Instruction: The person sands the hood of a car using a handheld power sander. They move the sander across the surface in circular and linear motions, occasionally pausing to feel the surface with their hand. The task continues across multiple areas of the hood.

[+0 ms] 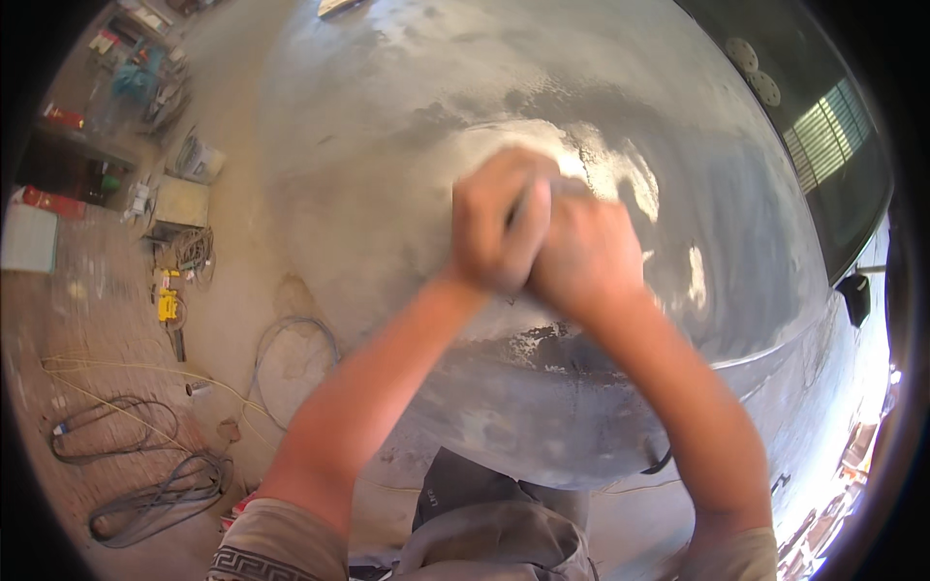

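bare metal dome (407,145) around hands

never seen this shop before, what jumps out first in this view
A big grey sanded car panel fills the centre. On it the left hand and right hand are pressed together, fingers curled around something hidden. On the dusty floor at lower left lie coiled cables.

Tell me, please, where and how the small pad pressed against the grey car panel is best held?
Hold the sanding pad flat from above, on its back face. Only a sliver shows between the left hand and right hand, so its shape is unclear. Since it lies flat on the curved car panel, both palms stacked on top probably make the steadiest grip.
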A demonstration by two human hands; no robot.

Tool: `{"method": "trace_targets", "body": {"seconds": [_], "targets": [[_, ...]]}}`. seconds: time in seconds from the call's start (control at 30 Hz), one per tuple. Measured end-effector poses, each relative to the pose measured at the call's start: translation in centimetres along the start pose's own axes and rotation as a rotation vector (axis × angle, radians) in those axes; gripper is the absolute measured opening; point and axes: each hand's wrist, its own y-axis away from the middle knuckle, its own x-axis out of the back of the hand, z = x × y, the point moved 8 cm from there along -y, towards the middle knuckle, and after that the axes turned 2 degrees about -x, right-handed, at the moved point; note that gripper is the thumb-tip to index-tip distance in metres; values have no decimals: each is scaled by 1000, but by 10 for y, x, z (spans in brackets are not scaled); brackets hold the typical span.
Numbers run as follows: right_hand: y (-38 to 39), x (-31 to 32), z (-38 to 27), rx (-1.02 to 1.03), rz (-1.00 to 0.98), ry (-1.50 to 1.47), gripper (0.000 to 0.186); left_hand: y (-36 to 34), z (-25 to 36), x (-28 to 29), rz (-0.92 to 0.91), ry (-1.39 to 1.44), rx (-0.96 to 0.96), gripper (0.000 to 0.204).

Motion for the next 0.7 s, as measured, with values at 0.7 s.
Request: {"method": "trace_targets", "body": {"seconds": [0.7], "targets": [[-72, 20, 78, -177, 139, 131, 14, -96, -67, -41, -57, 10, 54, 29]]}}
